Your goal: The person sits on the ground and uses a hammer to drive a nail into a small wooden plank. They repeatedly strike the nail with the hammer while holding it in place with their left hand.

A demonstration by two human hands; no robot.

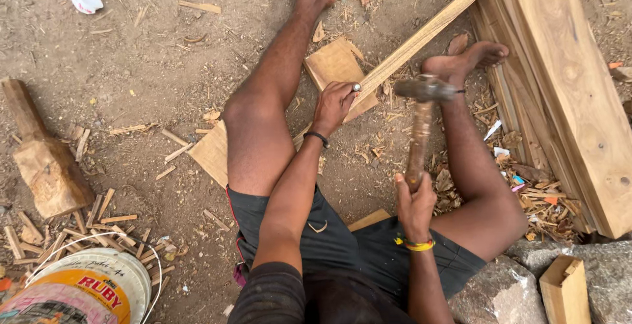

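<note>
Seated on the dirt ground (131, 67) with legs spread, a person pinches a small metal tool (356, 87) upright in the left hand (332, 103), its tip set on a long wooden strip (421, 37) that runs slantwise between the legs, across a square board (332, 64). The right hand (415, 202) is clenched around the wooden handle of a hammer (421, 123), arm bent, the metal head raised just beside the right foot (464, 60). Planks (566, 87) lie stacked at right; a bucket (92, 291) and wood scraps (85, 225) sit at lower left.
</note>
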